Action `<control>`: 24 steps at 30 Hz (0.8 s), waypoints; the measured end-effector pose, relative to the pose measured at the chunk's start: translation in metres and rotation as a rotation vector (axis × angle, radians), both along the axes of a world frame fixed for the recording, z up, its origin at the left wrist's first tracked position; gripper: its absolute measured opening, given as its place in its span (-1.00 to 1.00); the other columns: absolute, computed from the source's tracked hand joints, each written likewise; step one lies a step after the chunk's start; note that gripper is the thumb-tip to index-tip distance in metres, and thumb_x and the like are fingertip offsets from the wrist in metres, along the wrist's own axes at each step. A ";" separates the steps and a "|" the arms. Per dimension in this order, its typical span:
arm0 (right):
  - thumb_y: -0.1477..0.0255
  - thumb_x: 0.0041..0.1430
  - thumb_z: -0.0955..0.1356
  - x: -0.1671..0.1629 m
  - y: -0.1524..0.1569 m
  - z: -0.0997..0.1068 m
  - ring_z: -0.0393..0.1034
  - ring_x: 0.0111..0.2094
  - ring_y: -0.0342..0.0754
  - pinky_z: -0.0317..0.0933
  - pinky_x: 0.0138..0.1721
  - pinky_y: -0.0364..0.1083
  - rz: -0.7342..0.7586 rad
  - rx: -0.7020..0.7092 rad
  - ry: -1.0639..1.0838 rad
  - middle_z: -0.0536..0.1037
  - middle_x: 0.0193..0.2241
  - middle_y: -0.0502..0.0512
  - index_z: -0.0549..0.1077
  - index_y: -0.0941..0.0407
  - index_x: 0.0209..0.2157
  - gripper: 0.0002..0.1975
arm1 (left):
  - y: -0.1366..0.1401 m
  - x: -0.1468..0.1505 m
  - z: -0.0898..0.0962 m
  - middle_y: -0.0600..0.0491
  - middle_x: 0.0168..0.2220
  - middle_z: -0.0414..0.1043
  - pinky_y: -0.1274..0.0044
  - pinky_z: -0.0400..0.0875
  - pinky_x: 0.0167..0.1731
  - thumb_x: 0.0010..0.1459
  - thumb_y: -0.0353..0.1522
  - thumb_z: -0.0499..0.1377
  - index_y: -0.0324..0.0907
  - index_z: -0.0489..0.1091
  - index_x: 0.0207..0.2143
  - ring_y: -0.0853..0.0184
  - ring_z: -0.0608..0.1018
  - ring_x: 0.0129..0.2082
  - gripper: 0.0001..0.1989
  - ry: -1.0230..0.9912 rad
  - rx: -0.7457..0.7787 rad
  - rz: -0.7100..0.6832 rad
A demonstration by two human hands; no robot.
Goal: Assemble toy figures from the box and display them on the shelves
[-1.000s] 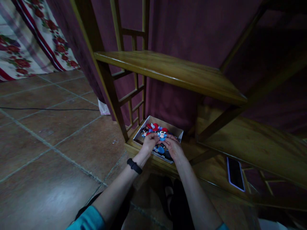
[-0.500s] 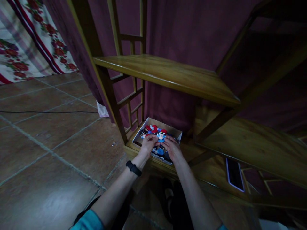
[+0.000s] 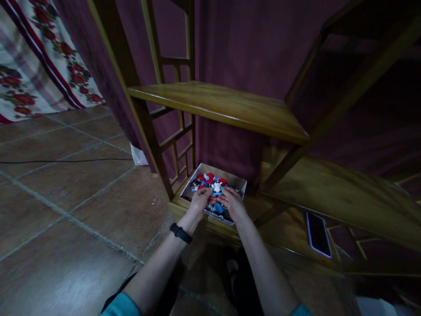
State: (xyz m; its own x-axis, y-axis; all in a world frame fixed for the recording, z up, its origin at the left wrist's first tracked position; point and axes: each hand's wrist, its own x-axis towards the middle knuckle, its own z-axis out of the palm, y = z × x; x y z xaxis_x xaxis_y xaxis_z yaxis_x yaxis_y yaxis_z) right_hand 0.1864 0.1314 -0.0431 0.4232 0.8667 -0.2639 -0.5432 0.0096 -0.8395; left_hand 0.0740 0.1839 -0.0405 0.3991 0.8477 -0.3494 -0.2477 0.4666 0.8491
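A small blue and white cartoon figurine (image 3: 217, 188) is pinched between both my hands, above an open cardboard box. My left hand (image 3: 201, 200) grips its left side with thumb and fingers. On its right side, my right hand (image 3: 232, 202) holds it the same way. Below and around it, the shallow box (image 3: 230, 173) contains several small red, blue and dark figures, such as a red piece (image 3: 208, 177) near the back and a round blue piece (image 3: 218, 209) near the front. My hands hide part of the contents.
The box stands on the bottom board of a wooden shelf unit, under a wooden shelf (image 3: 217, 105). A lattice side panel (image 3: 177, 136) rises at its left. To the right lies a phone (image 3: 318, 235). A black cable (image 3: 66, 161) crosses the tiled floor. A purple curtain (image 3: 230, 52) hangs behind.
The view has shifted slightly. Both hands still hold the figurine over the box, in nearly the same pose.
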 end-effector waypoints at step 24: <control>0.29 -0.26 0.46 -0.044 -0.090 0.025 0.41 -0.39 -0.10 0.32 -0.27 -0.04 0.138 0.046 -0.138 0.49 -0.47 0.01 0.44 0.14 -0.47 -0.72 | -0.089 -0.062 0.020 0.04 -0.50 0.46 0.66 0.43 -0.44 -0.11 -0.61 0.23 -0.29 0.42 -0.48 0.48 0.50 -0.52 -0.89 -0.140 -0.099 -0.021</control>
State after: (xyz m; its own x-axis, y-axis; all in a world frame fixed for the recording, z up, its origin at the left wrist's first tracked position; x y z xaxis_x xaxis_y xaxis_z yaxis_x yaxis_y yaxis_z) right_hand 0.1421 0.0410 -0.0179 0.3292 0.9288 -0.1704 -0.4219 -0.0168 -0.9065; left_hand 0.0116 0.0947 -0.0204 0.4668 0.8029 -0.3708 -0.3499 0.5528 0.7563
